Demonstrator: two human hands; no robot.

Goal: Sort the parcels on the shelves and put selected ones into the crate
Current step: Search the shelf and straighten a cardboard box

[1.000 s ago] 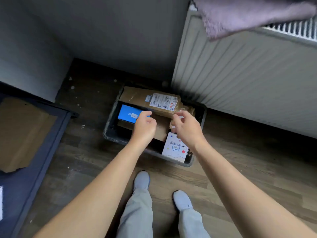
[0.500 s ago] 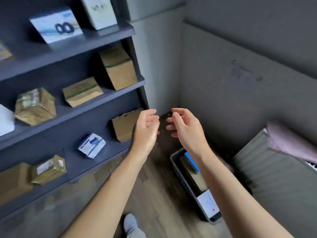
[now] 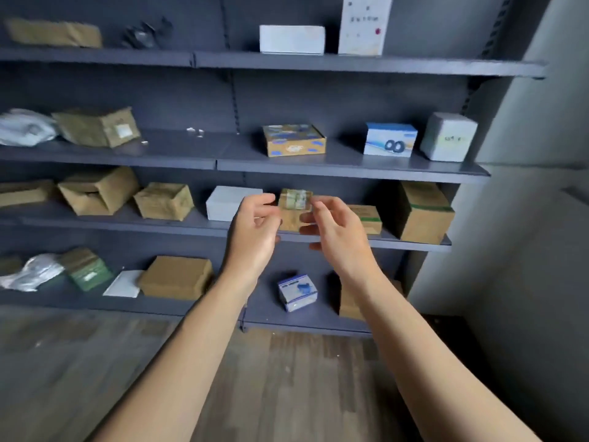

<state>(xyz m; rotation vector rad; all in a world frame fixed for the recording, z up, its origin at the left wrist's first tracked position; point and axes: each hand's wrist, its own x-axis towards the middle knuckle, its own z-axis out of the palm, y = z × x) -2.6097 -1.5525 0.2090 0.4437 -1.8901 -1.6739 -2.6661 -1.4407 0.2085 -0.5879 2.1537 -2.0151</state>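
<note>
Parcels (image 3: 164, 200) in brown cardboard and white wrap sit spread over four dark grey metal shelves (image 3: 350, 169) in front of me. I have my left hand (image 3: 251, 232) and my right hand (image 3: 339, 240) raised side by side at the third shelf down. The fingers (image 3: 264, 199) of both are loosely curled and apart, clamped on nothing. Behind the gap between my hands stands a small brown cardboard parcel bound with clear tape (image 3: 293, 207). I cannot tell whether either hand touches it. A plain white box (image 3: 228, 202) sits just left of it, and a brown carton with a green band (image 3: 424, 212) farther right. A small blue-and-white box (image 3: 298, 291) lies on the bottom shelf.
</note>
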